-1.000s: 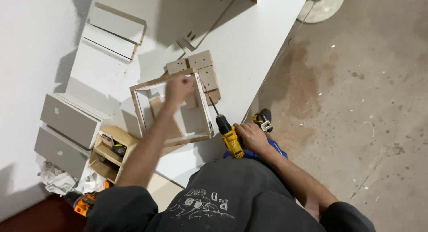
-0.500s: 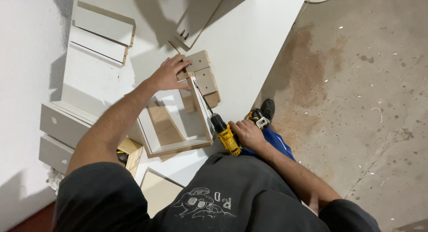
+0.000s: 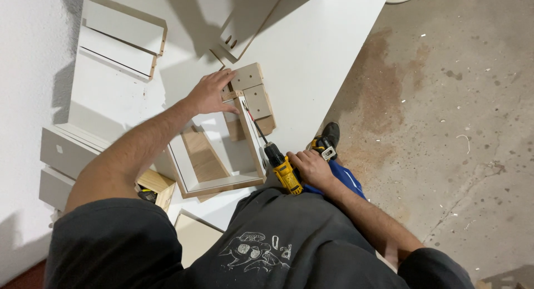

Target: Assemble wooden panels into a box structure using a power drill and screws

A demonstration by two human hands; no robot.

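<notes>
My left hand (image 3: 212,93) presses flat on the far corner of a white drawer frame (image 3: 217,183) with raw wood edges, which lies on a large white panel (image 3: 311,50). My right hand (image 3: 312,168) grips a yellow and black cordless drill (image 3: 282,169). Its long bit (image 3: 255,122) points along the frame's right side toward the corner under my left hand. Small wooden blocks (image 3: 253,94) with holes lie just beyond that corner.
White drawer boxes (image 3: 67,155) stand at the left, and white boards (image 3: 122,36) lie at the upper left. A wooden box with small parts (image 3: 153,192) sits beside my left arm. Another panel (image 3: 245,28) lies at the top. Stained concrete floor (image 3: 445,128) spreads to the right.
My left hand has moved from holding the frame's top edge up to pressing on its far corner. The frame now lies flatter, and the drill bit is lined up along its right side.
</notes>
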